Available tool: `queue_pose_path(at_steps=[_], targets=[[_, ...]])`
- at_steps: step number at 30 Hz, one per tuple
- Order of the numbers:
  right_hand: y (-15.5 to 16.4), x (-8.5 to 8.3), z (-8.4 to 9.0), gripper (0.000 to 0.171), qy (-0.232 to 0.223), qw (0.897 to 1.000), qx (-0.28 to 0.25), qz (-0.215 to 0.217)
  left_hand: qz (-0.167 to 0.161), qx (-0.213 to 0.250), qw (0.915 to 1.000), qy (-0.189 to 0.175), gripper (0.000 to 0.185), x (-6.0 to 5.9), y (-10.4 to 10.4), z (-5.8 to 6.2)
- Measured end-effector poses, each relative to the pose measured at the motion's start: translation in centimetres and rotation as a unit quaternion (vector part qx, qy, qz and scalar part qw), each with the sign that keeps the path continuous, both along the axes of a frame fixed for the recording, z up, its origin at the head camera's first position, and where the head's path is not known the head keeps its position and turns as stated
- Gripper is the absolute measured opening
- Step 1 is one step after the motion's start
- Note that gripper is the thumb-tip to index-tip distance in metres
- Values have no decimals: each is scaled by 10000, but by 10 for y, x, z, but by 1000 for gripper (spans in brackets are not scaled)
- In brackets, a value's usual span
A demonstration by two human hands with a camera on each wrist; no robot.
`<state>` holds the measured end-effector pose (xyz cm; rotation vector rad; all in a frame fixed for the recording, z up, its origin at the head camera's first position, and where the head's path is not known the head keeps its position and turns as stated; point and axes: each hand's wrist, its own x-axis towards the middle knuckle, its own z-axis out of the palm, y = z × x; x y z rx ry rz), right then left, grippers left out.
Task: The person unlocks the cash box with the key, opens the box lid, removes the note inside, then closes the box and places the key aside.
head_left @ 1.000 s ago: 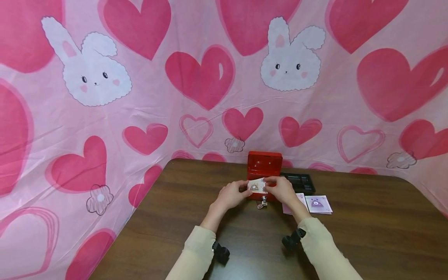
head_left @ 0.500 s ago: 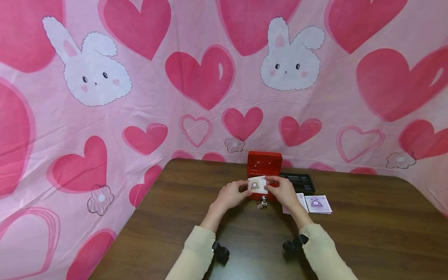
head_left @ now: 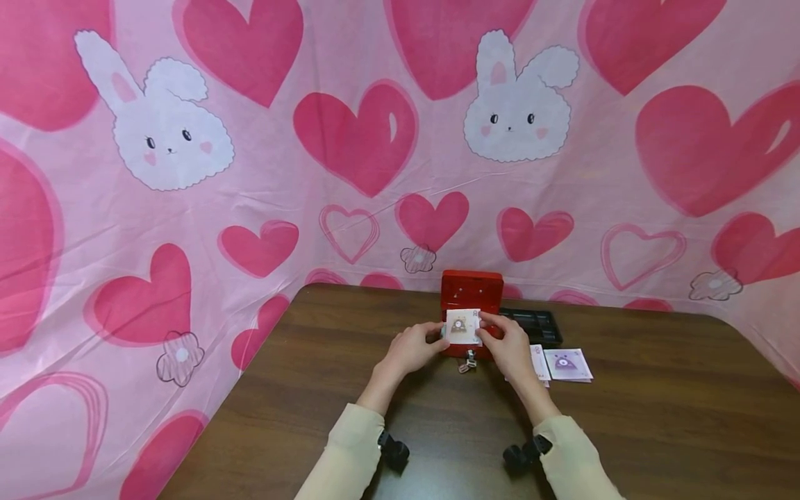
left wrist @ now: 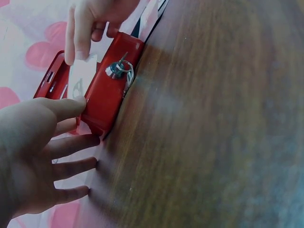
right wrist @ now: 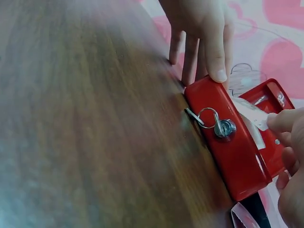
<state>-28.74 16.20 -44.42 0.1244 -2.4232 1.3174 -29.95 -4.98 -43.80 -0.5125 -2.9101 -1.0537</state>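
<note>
A red cash box [head_left: 472,287] stands at the back of the table with its lid up. Keys on a ring [right wrist: 207,117] hang from the lock in its front. A pale play banknote [head_left: 462,325] with a monster print stands at the box's opening; whether it is one note or several, I cannot tell. My right hand [head_left: 509,346] pinches its right edge between thumb and fingers. My left hand [head_left: 412,348] holds the left end of the box, thumb [right wrist: 218,75] on the front rim and the other fingers along the side. The box's inside is mostly hidden.
Right of the box lies a black compartment tray [head_left: 539,328]. In front of it are purple play banknotes [head_left: 567,365] and pinkish ones [head_left: 540,364], partly behind my right wrist. A pink heart-patterned cloth [head_left: 375,236] hangs behind the brown table [head_left: 456,430].
My right hand has shifted slightly up and right, and the pale banknote has risen and turned straighter, its face now more visible. My left hand has stayed on the box.
</note>
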Motion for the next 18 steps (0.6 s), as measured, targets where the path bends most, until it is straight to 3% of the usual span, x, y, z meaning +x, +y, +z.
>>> queue_pose_path(at_steps=[6,18], targets=[[5,7,0,31,386,9985,-313,-244,-24,-135,9999,42,50,0,3,-1],[18,6,13,31,636,9969,-445,-85,74,-3,10000,-46,50,-5,4,-3]])
